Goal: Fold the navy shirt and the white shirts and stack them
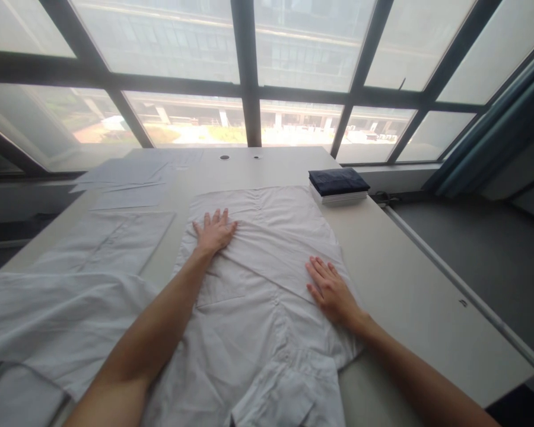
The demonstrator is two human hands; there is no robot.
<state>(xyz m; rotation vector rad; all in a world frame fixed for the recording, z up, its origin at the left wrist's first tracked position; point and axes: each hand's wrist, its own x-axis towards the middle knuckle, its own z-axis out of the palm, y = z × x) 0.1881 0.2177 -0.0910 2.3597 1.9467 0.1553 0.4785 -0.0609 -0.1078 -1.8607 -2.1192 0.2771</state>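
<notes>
A white button-front garment [267, 249], like a shirt or coat, lies spread on the table. Creases run diagonally across it, and its near end is bunched up at the bottom of the view. My left hand [215, 231] presses flat on the garment's upper left part, fingers spread. Lower down, near the right edge of the cloth, my right hand [331, 290] rests palm down with its fingers stretched out. A pocket-like seam shows below my left hand. Neither hand grips the fabric.
At the back right of the white table [404, 296] sits a folded dark cloth [338, 181] on a white stack. More white cloth [62, 302] lies at left, with paper sheets [129, 172] behind it. Large windows [302, 41] stand beyond; a blue curtain [485, 130] hangs right.
</notes>
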